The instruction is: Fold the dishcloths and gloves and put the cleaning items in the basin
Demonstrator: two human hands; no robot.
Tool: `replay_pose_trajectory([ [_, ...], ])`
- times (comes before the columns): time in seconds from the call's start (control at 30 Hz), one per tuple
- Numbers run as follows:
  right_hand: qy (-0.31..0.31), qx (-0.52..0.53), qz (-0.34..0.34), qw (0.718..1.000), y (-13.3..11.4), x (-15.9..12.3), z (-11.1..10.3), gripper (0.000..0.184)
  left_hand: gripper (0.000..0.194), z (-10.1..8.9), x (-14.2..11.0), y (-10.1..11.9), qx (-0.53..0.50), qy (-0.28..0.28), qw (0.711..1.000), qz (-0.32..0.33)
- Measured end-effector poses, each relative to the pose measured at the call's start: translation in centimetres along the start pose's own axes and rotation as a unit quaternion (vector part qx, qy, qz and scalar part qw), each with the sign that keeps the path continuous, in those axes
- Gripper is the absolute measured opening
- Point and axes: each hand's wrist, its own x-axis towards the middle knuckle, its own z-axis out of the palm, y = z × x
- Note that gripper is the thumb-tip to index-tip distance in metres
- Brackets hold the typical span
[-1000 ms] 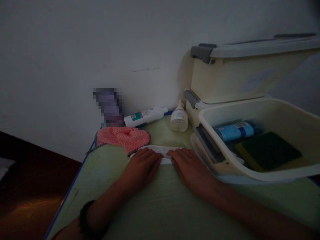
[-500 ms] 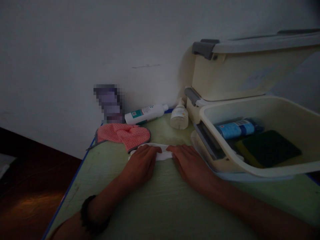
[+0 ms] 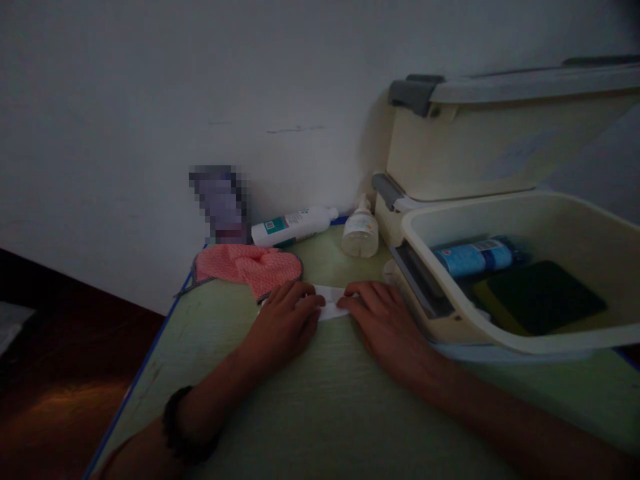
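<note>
A white folded sheet (image 3: 331, 305), thin and soft like tissue or cloth, lies on the green table between my hands. My left hand (image 3: 289, 317) is curled over its left end, thumb and fingers closed on it. On the right end, the fingers of my right hand (image 3: 379, 320) are bent down and pinch the sheet with the thumb. Only the middle of the sheet shows; my fingers cover both ends. Just beyond my left fingers lies a crumpled pink cloth (image 3: 240, 263) with a dark edging, close to the sheet.
Behind lie a white bottle (image 3: 295, 227) on its side and a clear pump bottle (image 3: 361, 233) standing. At right, an open cream bin (image 3: 500, 343) holds a blue packet (image 3: 473, 257) and a green sponge (image 3: 543, 297). A blurred phone-like object (image 3: 223, 207) leans on the wall.
Both hands have shifted slightly right along the sheet, with the fingers more bent. The sheet's middle now looks flatter, and less of its left end shows.
</note>
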Motion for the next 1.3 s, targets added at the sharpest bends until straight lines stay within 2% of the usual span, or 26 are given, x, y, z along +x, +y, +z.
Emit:
replay_pose_trajectory([
  [0.13, 0.006, -0.047, -0.013, 0.999, 0.06, -0.03, 0.20, 0.031, 0.017, -0.20, -0.02, 0.17, 0.021, -0.015, 0.999, 0.039],
  [0.37, 0.008, -0.089, -0.017, 0.996, -0.26, -0.24, 0.39, 0.030, 0.017, -0.36, -0.01, 0.29, 0.053, 0.003, 0.997, 0.047],
  [0.6, 0.003, -0.086, -0.042, 0.995, -0.14, -0.23, 0.37, 0.027, 0.016, -0.28, 0.07, 0.17, 0.057, 0.006, 0.996, 0.062],
  [0.8, -0.021, -0.082, -0.025, 0.996, -0.13, 0.03, 0.03, 0.022, 0.016, -0.15, 0.07, 0.22, 0.059, 0.015, 0.996, 0.059],
  [1.07, 0.004, -0.095, -0.034, 0.995, -0.28, -0.03, 0.32, 0.019, 0.016, -0.30, 0.04, 0.08, 0.072, 0.035, 0.994, 0.081],
  [1.3, -0.025, -0.082, -0.024, 0.996, -0.24, 0.04, 0.21, 0.020, 0.017, -0.26, 0.07, 0.05, 0.073, 0.038, 0.992, 0.094],
])
